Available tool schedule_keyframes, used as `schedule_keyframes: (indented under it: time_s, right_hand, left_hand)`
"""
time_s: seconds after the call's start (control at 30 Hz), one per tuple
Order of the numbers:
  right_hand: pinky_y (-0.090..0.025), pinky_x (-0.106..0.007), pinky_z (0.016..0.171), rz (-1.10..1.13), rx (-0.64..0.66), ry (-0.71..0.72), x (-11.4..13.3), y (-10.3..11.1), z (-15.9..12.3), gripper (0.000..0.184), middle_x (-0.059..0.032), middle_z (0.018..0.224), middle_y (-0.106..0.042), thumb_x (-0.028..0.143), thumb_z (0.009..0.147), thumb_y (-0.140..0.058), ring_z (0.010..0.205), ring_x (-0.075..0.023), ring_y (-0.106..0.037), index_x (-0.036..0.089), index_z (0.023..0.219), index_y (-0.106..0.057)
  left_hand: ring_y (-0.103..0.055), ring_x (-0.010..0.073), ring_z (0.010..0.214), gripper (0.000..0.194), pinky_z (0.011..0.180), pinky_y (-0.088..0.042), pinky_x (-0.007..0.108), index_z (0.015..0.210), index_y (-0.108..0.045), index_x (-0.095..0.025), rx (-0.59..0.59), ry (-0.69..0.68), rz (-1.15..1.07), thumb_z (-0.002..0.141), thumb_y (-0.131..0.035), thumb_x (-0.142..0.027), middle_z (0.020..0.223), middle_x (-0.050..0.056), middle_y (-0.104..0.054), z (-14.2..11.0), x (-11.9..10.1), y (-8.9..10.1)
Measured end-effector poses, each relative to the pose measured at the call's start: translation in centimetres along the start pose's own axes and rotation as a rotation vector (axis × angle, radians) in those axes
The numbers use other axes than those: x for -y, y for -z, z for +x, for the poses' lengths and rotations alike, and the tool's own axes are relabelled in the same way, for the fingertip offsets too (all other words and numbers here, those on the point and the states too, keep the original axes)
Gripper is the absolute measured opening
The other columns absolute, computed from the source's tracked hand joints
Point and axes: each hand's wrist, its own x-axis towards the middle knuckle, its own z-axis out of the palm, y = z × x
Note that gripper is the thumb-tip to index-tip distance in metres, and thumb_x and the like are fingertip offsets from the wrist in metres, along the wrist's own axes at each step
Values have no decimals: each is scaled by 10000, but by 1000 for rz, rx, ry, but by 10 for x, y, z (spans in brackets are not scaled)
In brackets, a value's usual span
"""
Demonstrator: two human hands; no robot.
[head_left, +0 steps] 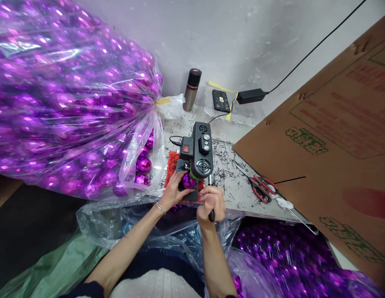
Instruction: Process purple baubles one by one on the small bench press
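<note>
A shiny purple ball ornament (188,181) sits under the front end of a small black bench press machine (202,149). My left hand (174,191) grips the ball between thumb and fingers, close to the machine's base plate (190,194). On the right, my right hand (212,203) is wrapped around the black-ended lever handle (211,216) of the machine. Beneath the base lies a red mat (171,164). Several more faceted purple balls (144,164) lie on the table just left of the machine.
A huge clear bag of purple balls (71,103) fills the left. Behind the machine stand a flask (192,89), a phone (221,100) and a power adapter (252,96). Red-handled scissors (263,188) lie beside a large cardboard box (328,136). Black clippings litter the table.
</note>
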Motion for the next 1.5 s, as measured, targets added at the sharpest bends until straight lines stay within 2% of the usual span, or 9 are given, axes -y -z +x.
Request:
schedule_keyframes:
  time_s: [0.17,0.53,0.83,1.07,1.23,1.33,1.4,1.5]
  right_hand:
    - [-502,-322,681,11,-93,43,-11,-10,-11,372,26,744,-597,236,1093,-381,632,-120,-585,236,753,-532]
    - [-514,-345,691,52,-99,-26,-15,-12,-20,351,28,748,-558,276,1089,-396,636,-131,-578,242,762,-517]
    - [-490,-310,645,46,-101,7,-18,-14,-20,377,30,746,-554,264,1099,-364,636,-122,-569,238,748,-499]
    - [-503,-304,644,61,-111,25,-20,-17,-18,388,31,741,-556,304,1108,-371,624,-118,-572,236,745,-491]
    - [-518,-302,676,52,-115,89,-24,-20,-21,393,38,735,-558,279,1106,-365,621,-108,-584,231,733,-478]
    - [-495,-286,644,26,-73,96,-18,-16,-15,401,34,723,-562,261,1101,-362,630,-112,-590,231,718,-474]
    - [-461,-274,615,29,-66,47,-10,-11,-5,398,31,703,-560,227,1089,-380,643,-116,-596,230,705,-481]
    - [-458,-279,651,46,-38,-59,5,-3,13,366,29,694,-574,186,1070,-429,688,-125,-616,225,718,-523]
  left_hand:
    - [-657,347,1362,668,1235,-454,609,1466,-585,-246,0,-2,-15,882,-841,-445,1407,136,-707,1,-2,1]
    - [-656,345,1335,677,1152,-528,552,1476,-578,-236,-2,-25,-56,896,-827,-481,1389,151,-695,2,-4,1]
    - [-651,339,1344,672,1169,-518,557,1472,-569,-224,-39,-73,-29,899,-828,-462,1382,155,-699,2,0,-4]
    - [-649,345,1350,648,1153,-528,559,1456,-585,-223,-4,-36,-63,898,-829,-442,1387,160,-693,5,-2,0]
    - [-661,345,1339,635,1182,-504,573,1435,-598,-212,0,-12,-61,887,-837,-425,1391,157,-696,8,-4,3]
    - [-668,346,1324,623,1158,-525,563,1419,-605,-205,2,-5,-46,885,-836,-429,1374,157,-702,12,-4,3]
    - [-665,348,1327,625,1144,-536,562,1424,-594,-204,8,-12,-40,895,-822,-446,1377,163,-698,12,-5,3]
    - [-645,353,1367,625,1173,-513,592,1469,-551,-221,23,-43,-16,932,-782,-442,1415,166,-680,-1,-13,6]
